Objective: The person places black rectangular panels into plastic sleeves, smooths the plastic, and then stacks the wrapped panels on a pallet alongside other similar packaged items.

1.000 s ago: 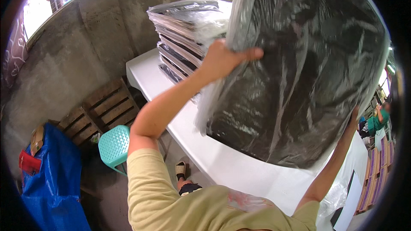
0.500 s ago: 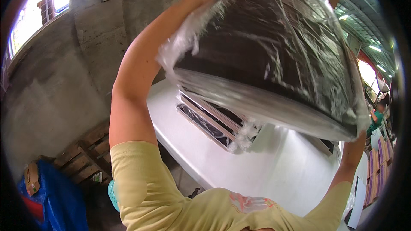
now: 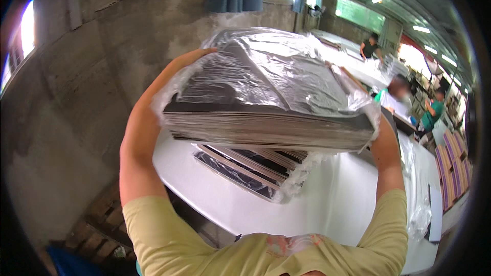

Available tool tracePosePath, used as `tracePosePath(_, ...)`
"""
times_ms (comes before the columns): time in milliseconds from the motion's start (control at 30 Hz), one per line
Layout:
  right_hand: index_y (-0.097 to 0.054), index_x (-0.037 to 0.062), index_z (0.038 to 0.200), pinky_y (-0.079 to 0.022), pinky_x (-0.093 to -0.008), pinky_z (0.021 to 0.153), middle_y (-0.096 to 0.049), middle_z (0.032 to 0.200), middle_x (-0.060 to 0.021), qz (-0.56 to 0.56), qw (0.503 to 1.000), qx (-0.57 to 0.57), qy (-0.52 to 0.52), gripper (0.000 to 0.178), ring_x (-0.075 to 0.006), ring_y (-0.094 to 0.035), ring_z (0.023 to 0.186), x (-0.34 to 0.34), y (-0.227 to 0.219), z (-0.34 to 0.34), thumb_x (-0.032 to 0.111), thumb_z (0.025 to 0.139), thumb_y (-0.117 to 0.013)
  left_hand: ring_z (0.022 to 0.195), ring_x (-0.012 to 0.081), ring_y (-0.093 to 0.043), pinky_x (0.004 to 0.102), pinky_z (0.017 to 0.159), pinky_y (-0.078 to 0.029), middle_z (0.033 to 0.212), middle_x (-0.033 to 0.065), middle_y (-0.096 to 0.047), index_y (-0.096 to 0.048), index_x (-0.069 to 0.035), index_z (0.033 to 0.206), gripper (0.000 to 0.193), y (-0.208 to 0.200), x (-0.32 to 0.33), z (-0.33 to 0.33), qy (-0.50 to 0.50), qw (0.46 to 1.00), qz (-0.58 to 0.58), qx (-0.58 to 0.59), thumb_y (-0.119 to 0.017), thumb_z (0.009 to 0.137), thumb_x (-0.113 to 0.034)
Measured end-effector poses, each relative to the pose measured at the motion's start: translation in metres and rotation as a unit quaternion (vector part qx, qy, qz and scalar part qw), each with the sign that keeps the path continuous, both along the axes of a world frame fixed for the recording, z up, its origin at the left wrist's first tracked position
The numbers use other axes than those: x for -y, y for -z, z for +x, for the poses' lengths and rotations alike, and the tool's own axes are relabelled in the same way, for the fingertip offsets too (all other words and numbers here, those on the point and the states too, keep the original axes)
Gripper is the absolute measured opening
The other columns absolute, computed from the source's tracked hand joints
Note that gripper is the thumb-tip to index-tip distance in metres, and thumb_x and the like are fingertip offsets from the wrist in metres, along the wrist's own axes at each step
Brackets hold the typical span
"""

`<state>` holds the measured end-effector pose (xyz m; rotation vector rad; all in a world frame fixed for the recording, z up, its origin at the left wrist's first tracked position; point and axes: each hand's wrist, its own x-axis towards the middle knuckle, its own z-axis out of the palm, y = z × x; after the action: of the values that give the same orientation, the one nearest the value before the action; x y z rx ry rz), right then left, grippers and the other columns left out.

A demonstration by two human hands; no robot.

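Between my raised arms is a thick stack of dark sheets (image 3: 271,128) in clear plastic film, its many thin layered edges facing me. My left hand (image 3: 205,52) grips its far left side, the fingers partly lost in the film. On the far right side my right hand (image 3: 337,70) holds it too, mostly covered by the plastic. Below the stack, on the white table (image 3: 225,199), lie more bundles of dark, pale-edged boards (image 3: 245,171), with crumpled film at their right end. The held stack hides their far part.
A bare concrete wall (image 3: 92,102) rises at the left, with a wooden pallet (image 3: 105,225) and blue sheeting (image 3: 71,260) below. Other people (image 3: 432,112) are at the right and far back. Purple-striped stacked pieces (image 3: 452,168) stand at the far right, near loose plastic film (image 3: 419,214).
The wrapped stack has come down from high overhead and levelled out, so its layered front edge shows. Both arms have lowered with it, and the view has shifted to the right.
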<state>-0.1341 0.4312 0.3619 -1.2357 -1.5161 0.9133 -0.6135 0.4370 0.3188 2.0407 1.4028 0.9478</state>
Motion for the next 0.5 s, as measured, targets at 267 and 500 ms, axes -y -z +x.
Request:
tracePosePath(267, -0.039, 0.0069, 0.118, -0.043, -0.0273, 0.075, -0.053, 0.103, -0.0106, -0.057, 0.992, 0.114, -0.008, 0.057, -0.0154, -0.052, 0.088, -0.071, 0.019, -0.005, 0.048, 0.08, -0.049, 0.101, 0.0304, -0.051, 0.0394, 0.082, -0.042, 0.109, 0.0218, -0.052, -0.047, 0.0, 0.115, 0.075, -0.043, 0.025, 0.023, -0.379, 0.861, -0.144, -0.308, -0.058, 0.067, -0.057)
tracePosePath(500, -0.041, 0.0089, 0.117, -0.043, -0.0259, 0.072, -0.054, 0.101, -0.009, 0.011, 0.997, 0.071, 0.001, 0.054, -0.0132, -0.053, 0.086, -0.041, 0.033, 0.062, 0.048, 0.081, -0.048, 0.082, 0.0138, -0.054, 0.0257, 0.067, -0.043, 0.104, 0.0059, -0.056, -0.05, -0.007, 0.115, 0.06, -0.083, 0.184, -0.054, -0.502, 0.782, 0.297, -0.219, -0.06, 0.071, -0.046)
